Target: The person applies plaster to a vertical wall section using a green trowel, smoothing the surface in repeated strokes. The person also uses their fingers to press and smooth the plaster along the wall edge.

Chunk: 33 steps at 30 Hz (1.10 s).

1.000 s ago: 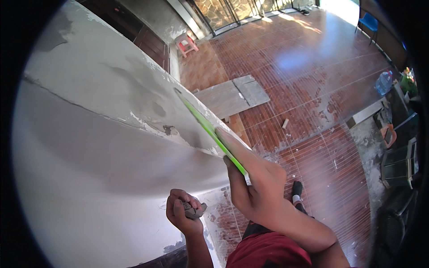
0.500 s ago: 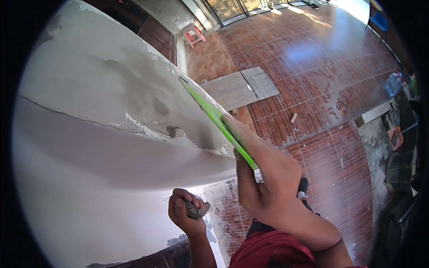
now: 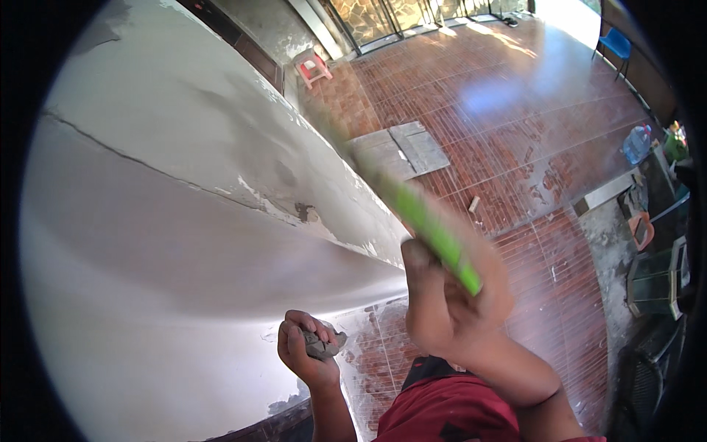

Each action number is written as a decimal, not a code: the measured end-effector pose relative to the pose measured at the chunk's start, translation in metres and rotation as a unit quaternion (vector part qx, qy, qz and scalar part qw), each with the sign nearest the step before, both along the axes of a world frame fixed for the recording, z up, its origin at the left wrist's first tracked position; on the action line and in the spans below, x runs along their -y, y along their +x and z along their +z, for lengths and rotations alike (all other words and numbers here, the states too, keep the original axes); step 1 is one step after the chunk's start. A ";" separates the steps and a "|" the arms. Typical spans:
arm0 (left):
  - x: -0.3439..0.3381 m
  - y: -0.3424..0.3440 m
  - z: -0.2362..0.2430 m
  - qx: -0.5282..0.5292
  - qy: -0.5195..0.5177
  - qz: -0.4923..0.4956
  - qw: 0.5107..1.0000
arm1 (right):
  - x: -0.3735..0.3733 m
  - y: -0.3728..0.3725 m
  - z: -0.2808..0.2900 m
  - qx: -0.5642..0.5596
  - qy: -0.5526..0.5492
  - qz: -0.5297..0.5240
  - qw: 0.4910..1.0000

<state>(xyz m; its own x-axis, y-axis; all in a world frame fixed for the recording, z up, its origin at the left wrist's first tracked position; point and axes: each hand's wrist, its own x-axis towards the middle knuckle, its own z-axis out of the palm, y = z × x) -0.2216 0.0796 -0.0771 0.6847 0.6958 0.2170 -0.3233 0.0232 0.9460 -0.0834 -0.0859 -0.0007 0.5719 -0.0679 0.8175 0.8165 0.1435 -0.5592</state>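
Note:
My right hand (image 3: 460, 295) grips a green plastering float (image 3: 434, 230), seen nearly edge-on and blurred by motion. The float slants up and left beside the wall edge; whether it touches the wall, I cannot tell. Lower down, the fingers of my left hand (image 3: 300, 346) are wrapped round a lump of grey mortar (image 3: 324, 343). Along the left stands a pale plastered wall (image 3: 169, 258) with darker damp-looking patches, a long crack (image 3: 132, 156) and flaked spots near its corner edge.
Reddish-brown tiles cover the dusty floor (image 3: 515, 132). Grey boards (image 3: 405, 151) lie beyond the wall, near a small pink stool (image 3: 313, 66). To the right are a water jug (image 3: 637, 144), a blue chair (image 3: 615, 46), an orange-handled tool (image 3: 641, 230) and a glass tank-like box (image 3: 655, 283).
My right hand and the float have swung right, away from the wall face, and the float is now blurred. My left hand keeps its hold on the mortar. The view has shifted slightly.

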 end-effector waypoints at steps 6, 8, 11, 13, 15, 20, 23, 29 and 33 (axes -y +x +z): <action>-0.004 -0.004 -0.004 0.000 -0.002 -0.006 1.000 | 0.002 -0.016 -0.011 -0.093 -0.130 -0.012 0.987; -0.005 -0.005 -0.006 -0.003 -0.015 -0.013 1.000 | 0.001 -0.023 -0.009 -0.121 -0.152 0.002 0.981; -0.006 -0.005 -0.007 -0.014 -0.015 -0.022 1.000 | -0.001 -0.029 -0.005 -0.133 -0.159 0.004 0.978; -0.006 -0.005 -0.008 -0.018 -0.004 -0.021 1.000 | -0.004 -0.030 -0.004 -0.131 -0.159 -0.001 0.979; -0.005 -0.004 -0.009 -0.015 0.020 -0.007 1.000 | -0.005 -0.031 -0.003 -0.111 -0.162 0.017 0.980; -0.003 -0.004 -0.009 -0.015 -0.014 -0.011 1.000 | -0.008 -0.036 -0.005 -0.099 -0.187 0.034 0.977; -0.002 -0.003 -0.009 -0.039 -0.016 -0.008 0.999 | -0.002 -0.035 -0.010 -0.100 -0.182 0.052 0.977; 0.001 0.000 -0.012 -0.036 -0.008 -0.020 0.999 | 0.017 -0.026 -0.013 -0.105 -0.161 0.016 0.981; 0.001 0.001 -0.013 -0.029 0.001 -0.011 1.000 | 0.004 -0.020 -0.013 -0.083 -0.148 0.026 0.985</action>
<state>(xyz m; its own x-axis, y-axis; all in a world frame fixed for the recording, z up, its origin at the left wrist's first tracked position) -0.2204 0.0788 -0.0896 0.7108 0.6808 0.1771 -0.2672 0.0284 0.9632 -0.1030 -0.0903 -0.0136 0.6961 0.1926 0.6916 0.7058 -0.0067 -0.7084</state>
